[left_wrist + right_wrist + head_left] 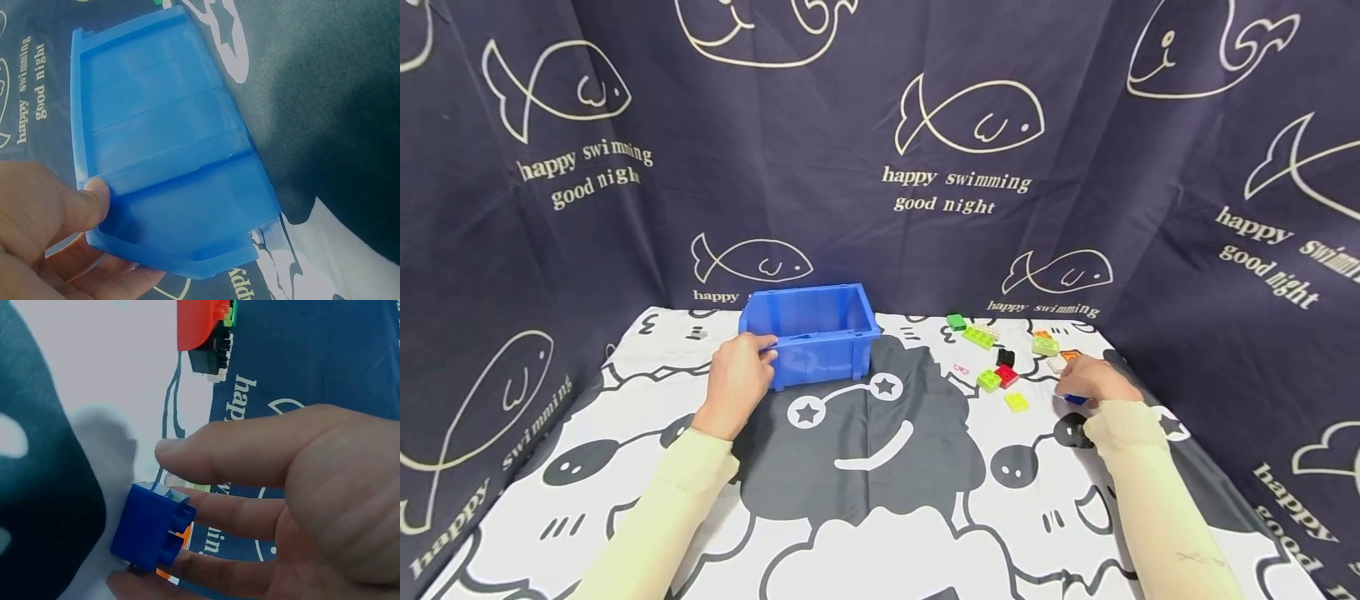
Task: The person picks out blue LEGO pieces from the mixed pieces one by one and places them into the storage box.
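Observation:
A blue plastic bin (pixel 820 360) stands left of centre near the back of the table. My left hand (pixel 739 382) grips its near left corner, thumb over the rim and fingers below, as the left wrist view shows. At the right, my right hand (pixel 1099 383) reaches down around a blue toy brick (pixel 145 528) on the white cloth. In the right wrist view the thumb stands apart from this brick, while the fingers spread behind and beneath it; whether they touch it I cannot tell.
Loose bricks lie left of my right hand: red (pixel 1007 377), lime (pixel 988 380), yellow (pixel 1017 402), black (pixel 1005 357). Farther back are green (pixel 956 322) and long lime ones (pixel 979 337). An orange piece (pixel 1070 356) lies behind the hand. Dark printed fabric (pixel 850 167) walls the back and sides.

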The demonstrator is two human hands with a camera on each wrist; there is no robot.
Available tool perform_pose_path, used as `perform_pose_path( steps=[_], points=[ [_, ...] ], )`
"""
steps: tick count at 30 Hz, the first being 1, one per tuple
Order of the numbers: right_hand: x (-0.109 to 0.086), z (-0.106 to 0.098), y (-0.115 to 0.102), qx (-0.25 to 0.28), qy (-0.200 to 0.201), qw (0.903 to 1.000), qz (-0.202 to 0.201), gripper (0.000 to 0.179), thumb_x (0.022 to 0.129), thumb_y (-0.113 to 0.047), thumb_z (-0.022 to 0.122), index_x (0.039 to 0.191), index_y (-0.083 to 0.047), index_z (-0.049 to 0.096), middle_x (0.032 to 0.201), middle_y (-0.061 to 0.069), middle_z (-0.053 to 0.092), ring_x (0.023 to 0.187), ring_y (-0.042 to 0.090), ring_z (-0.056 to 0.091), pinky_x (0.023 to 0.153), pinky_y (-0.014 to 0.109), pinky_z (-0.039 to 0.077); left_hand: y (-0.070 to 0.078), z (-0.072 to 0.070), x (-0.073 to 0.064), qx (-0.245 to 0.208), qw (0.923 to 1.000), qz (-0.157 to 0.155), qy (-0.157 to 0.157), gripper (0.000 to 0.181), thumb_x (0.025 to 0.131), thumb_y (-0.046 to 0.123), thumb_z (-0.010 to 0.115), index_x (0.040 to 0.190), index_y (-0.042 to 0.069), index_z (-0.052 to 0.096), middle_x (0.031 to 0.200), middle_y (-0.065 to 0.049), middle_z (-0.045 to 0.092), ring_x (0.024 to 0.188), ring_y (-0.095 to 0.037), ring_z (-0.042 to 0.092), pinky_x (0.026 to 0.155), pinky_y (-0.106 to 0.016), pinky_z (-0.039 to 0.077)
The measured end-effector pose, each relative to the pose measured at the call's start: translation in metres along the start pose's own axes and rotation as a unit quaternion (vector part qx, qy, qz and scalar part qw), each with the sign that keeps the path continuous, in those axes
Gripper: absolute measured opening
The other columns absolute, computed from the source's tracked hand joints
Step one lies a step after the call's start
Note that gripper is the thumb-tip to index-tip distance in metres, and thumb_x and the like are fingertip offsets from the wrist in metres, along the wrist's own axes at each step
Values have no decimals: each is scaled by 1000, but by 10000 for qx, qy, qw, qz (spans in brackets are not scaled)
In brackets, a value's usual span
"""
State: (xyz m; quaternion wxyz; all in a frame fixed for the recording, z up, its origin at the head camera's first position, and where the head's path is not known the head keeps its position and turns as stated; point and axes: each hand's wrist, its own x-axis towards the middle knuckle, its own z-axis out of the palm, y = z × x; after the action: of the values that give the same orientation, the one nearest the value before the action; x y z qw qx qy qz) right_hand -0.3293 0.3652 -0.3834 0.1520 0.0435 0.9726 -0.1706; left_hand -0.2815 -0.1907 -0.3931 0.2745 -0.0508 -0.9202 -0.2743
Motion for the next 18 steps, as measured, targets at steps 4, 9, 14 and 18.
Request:
perform_pose_path(
  steps=[4,9,14,18],
  points=[
    [6,5,2,-106,184,9998,-33,3,77,-11,62,76,-9,64,74,6,61,64,21,59,56,31,48,-1,0,0,11,10000,-11,2,24,89,2,72,111,2,80,103,-21,77,98,-47,72,84,-59,54],
    [18,11,7,-306,313,9990,-18,11,72,-6,61,64,-13,58,64,1,57,55,16,55,51,27,44,-3,1,-2,-14,10000,-21,20,24,88,2,72,111,2,80,102,-21,77,98,-47,72,84,-59,54],
    [19,13,8,-503,332,9982,27,14,72,-6,62,63,-14,55,63,2,57,54,16,56,52,29,44,-2,2,-3,-14,10000,36,69,24,87,2,72,110,2,80,101,-21,77,97,-47,72,83,-59,54],
    [14,12,6,-553,428,9974,-165,18,72,-6,59,59,-17,51,60,0,55,52,15,55,52,29,43,-1,2,-2,-7,9999,48,93,24,88,3,72,110,3,80,101,-21,78,97,-47,72,83,-59,54]
  ],
)
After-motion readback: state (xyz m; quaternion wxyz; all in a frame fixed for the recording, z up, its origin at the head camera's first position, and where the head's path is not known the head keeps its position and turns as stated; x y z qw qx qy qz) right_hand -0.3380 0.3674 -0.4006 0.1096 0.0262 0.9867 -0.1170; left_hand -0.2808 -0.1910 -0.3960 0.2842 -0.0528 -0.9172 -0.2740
